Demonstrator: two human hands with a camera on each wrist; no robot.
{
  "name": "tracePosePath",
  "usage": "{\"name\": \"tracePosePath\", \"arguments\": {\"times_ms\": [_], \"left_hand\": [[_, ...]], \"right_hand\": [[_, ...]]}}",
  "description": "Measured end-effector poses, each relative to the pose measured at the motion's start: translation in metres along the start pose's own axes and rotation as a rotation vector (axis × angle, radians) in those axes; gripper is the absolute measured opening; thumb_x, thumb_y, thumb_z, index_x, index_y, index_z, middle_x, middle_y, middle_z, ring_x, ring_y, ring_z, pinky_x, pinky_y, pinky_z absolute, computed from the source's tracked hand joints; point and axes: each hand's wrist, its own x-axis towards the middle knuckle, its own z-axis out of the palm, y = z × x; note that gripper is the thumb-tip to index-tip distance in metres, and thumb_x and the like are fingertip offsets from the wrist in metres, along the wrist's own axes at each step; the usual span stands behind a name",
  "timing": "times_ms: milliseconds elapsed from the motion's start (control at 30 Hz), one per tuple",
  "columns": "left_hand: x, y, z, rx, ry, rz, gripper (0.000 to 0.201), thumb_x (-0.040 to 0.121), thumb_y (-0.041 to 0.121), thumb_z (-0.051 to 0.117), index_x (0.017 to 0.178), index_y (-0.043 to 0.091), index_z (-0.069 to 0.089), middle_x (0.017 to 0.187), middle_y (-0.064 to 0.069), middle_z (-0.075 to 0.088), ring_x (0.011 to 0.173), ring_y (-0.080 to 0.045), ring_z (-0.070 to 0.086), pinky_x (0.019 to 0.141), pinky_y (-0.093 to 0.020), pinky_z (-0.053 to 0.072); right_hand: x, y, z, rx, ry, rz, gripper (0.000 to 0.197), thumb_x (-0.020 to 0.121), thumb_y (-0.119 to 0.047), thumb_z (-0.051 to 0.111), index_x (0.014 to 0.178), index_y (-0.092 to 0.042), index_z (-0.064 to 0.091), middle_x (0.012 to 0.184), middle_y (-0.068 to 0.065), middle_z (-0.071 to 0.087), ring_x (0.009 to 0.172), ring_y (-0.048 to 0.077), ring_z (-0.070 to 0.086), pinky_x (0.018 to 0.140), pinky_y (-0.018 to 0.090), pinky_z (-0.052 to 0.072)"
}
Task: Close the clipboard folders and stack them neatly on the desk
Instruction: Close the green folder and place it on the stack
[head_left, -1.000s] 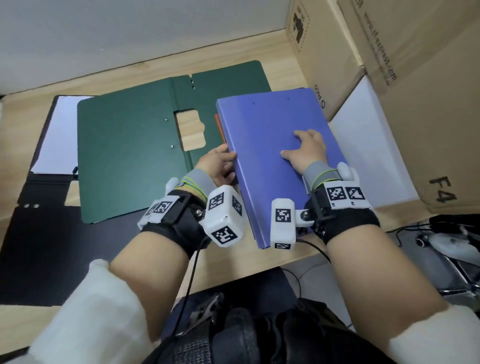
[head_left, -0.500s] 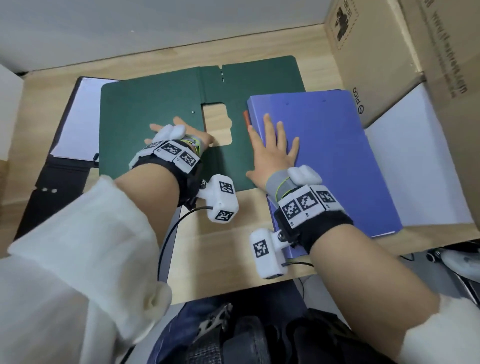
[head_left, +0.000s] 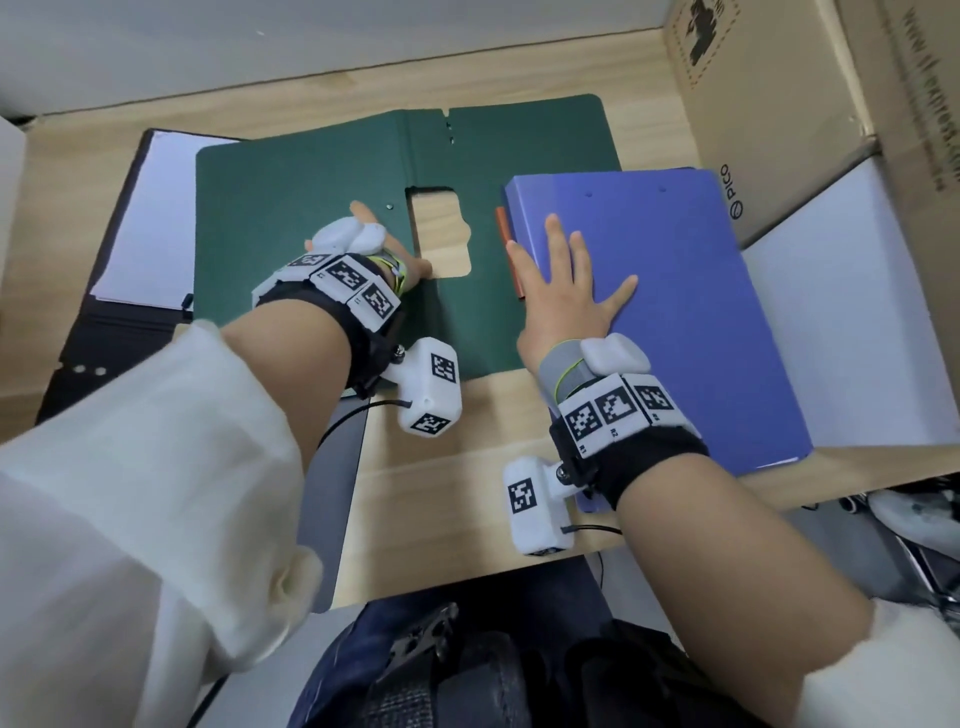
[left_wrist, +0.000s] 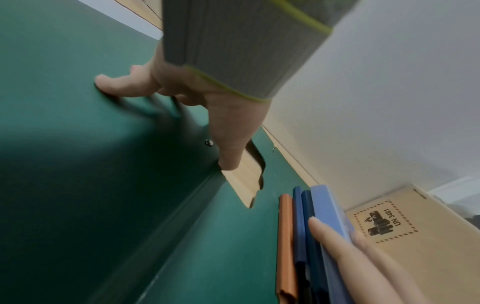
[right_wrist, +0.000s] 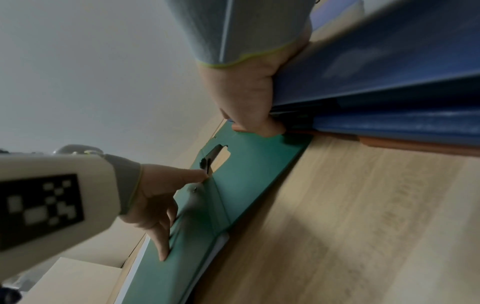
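Your left hand (head_left: 382, 244), fingers straight, presses the open dark-green plastic clipboard folder (head_left: 311, 218); its spine runs away from you, just right of that hand. Your flat right hand (head_left: 563, 291) rests on the closed blue folder (head_left: 701, 291).

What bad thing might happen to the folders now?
The blue folder on top overhangs the desk edge near the person; under the flat right hand the pile might slide off. The left hand has its thumb at the cutout of the open green folder, where it might get pinched.

white sleeves (head_left: 130, 467) pushed up, black wrist straps (head_left: 649, 457) carrying white blocks (head_left: 431, 387) with black square markers, grey cuffs (left_wrist: 233, 41) edged yellow-green.
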Motion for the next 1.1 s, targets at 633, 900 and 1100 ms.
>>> {"name": "tracePosePath", "arguments": {"times_ms": [633, 900, 1100], "left_hand": [[-0.050, -0.065, -0.141, -0.839, -0.179, 0.154, 0.018, 0.070, 0.018, 0.056, 0.085, 0.009, 0.052, 0.072, -0.006, 0.045, 0.048, -0.024, 0.046, 0.045, -0.024, 0.048], [-0.067, -0.096, -0.164, -1.183, -0.145, 0.236, 0.012, 0.073, 0.003, 0.045, 0.064, 0.010, 0.048, 0.056, -0.007, 0.050, 0.032, -0.013, 0.052, 0.044, -0.017, 0.052], [-0.074, -0.106, -0.153, -1.515, -0.204, 0.361, 0.028, 0.082, -0.008, 0.026, 0.061, 0.010, 0.034, 0.038, 0.000, 0.045, 0.029, -0.013, 0.048, 0.038, -0.012, 0.044]], "right_hand": [[-0.013, -0.073, -0.048, 0.177, -0.060, -0.144, 0.077, 0.083, -0.014, 0.052, 0.140, -0.056, 0.020, 0.160, -0.003, -0.016, 0.148, 0.024, -0.016, 0.113, 0.059, -0.011], [-0.019, -0.125, -0.068, 0.552, -0.149, -0.389, 0.054, 0.098, -0.023, 0.028, 0.145, -0.046, 0.019, 0.160, 0.003, 0.014, 0.147, 0.025, 0.015, 0.117, 0.052, 0.017], [-0.023, -0.115, -0.094, 0.644, 0.002, -0.339, 0.052, 0.098, -0.019, 0.028, 0.144, -0.044, 0.026, 0.160, -0.002, 0.014, 0.147, 0.021, 0.013, 0.119, 0.048, 0.013]]}}
